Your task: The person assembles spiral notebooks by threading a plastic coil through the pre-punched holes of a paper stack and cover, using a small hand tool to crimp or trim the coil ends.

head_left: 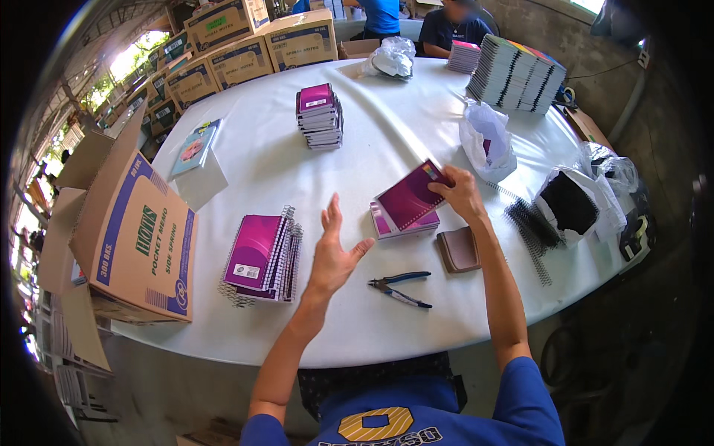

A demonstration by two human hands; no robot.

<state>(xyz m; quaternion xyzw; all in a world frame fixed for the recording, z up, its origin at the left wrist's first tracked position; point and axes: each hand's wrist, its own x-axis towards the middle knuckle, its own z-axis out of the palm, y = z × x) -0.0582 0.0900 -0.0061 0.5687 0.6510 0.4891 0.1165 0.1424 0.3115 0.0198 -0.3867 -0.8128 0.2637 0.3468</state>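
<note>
A magenta-covered unbound notebook [413, 196] is gripped at its far corner by the right hand [462, 195] and held tilted over a small pile of like booklets [404, 224] at mid-table. The left hand [332, 256] is held open above the white round table [260, 160], gripping nothing. Finished work is judged to be the spiral-bound magenta stack [264, 259] at the left; loose black wire spirals [529, 227] and blue-handled pliers [400, 288] suggest that binding is left.
</note>
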